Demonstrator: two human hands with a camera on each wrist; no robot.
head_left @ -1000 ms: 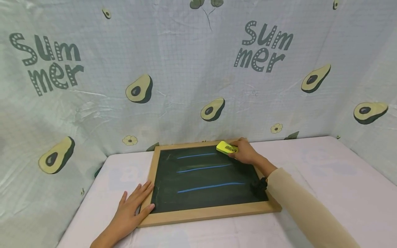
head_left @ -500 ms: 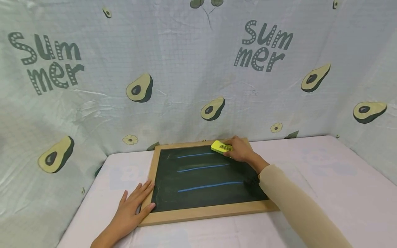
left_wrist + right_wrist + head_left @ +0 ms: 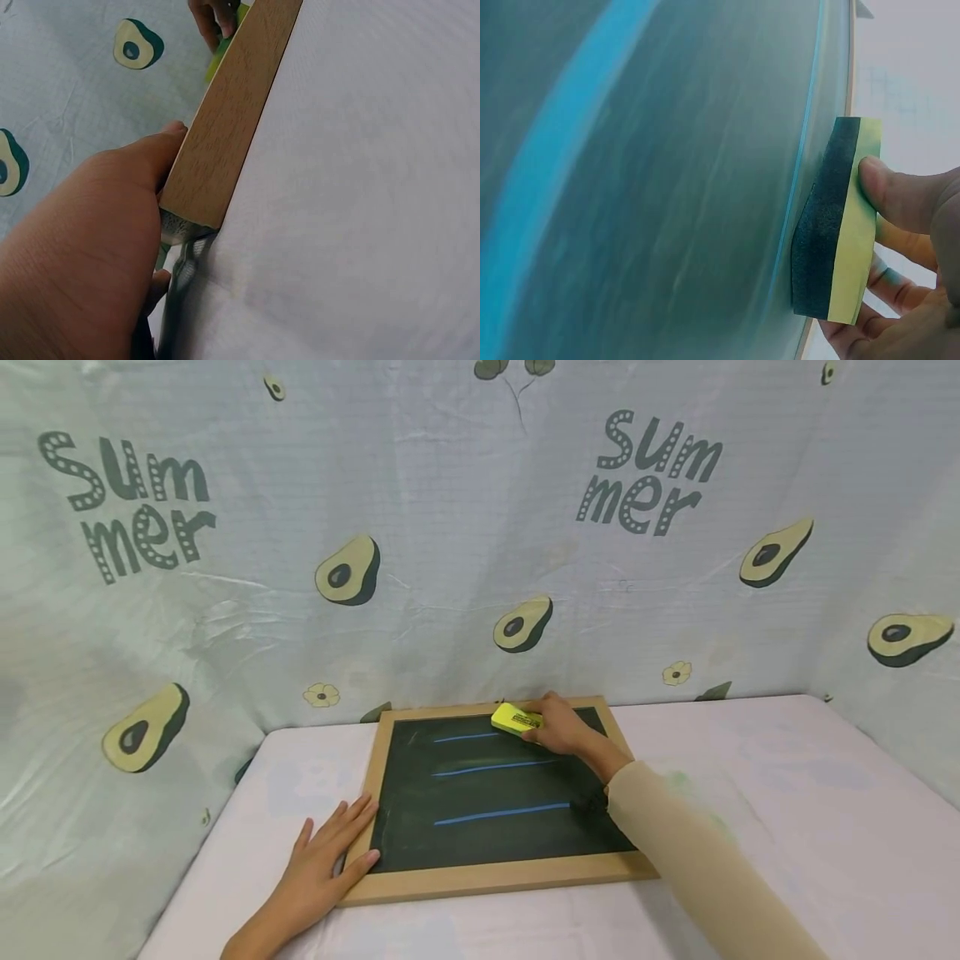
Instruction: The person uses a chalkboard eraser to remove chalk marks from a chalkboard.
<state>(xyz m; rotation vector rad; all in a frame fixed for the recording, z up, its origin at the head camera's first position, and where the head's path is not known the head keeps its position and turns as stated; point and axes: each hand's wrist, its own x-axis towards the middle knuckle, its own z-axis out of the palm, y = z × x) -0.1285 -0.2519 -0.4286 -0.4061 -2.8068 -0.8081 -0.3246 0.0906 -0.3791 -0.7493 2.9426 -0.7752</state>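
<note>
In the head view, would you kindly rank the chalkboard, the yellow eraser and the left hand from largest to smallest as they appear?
1. The chalkboard looks far the largest.
2. The left hand, resting flat on the board's near-left corner, comes next; it lies nearer the camera, which flatters it.
3. The yellow eraser, gripped by the right hand at the far edge, looks smallest.

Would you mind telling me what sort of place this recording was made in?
Probably a makeshift indoor recording booth, not a classroom: an avocado-print "Summer" cloth hangs as backdrop on all sides, a plain covered table fills the space, and only a framed chalkboard lies on it.
</note>
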